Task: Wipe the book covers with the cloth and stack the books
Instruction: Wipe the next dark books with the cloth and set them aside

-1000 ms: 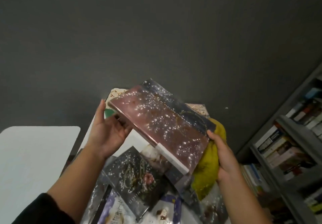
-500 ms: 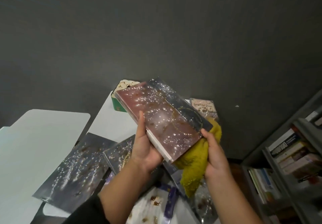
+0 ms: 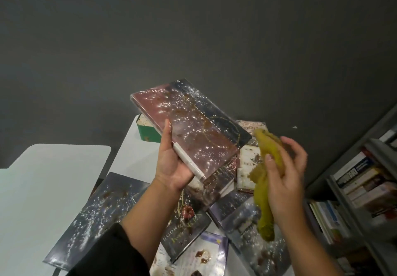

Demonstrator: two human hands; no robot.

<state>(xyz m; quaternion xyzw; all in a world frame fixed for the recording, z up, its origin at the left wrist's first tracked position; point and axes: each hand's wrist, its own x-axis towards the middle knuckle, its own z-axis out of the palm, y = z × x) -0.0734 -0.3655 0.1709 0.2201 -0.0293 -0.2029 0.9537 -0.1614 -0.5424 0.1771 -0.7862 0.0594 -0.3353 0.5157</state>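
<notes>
Your left hand [image 3: 171,168] cradles the held book [image 3: 189,131] from below: palm under the near corner, thumb up along the spine-side edge, fingers wrapped under it. That tilts the cover up toward you, so the whole speckled face is exposed for wiping. It's up in the air, clear of the pile.

Your right hand [image 3: 283,168] is just right of the held book, apart from it, fingers curled round the yellow cloth [image 3: 266,181]. The cloth is bunched at the top and a long tail hangs down below the hand. Looks like you're regathering it into a pad before the pass; my read, not certain.

The cover is spotted with white flecks and brown smears, so I judge this book not yet wiped.

Below the held book, the other books [image 3: 184,222] lie scattered and overlapping on the white table [image 3: 129,153], most of them dirty too. 1 large dark book [image 3: 94,217] sits down-left of the held book, near the table edge. A green box [image 3: 148,133] sits just behind the held book's far-left corner. No tidy stack visible yet.

The bookshelf [image 3: 354,181] stands well right of the held book, not involved.

Watch the hanging tail: it could drag over the dirty covers beneath. Glossy cover may slip in a 1-hand hold once you press.
</notes>
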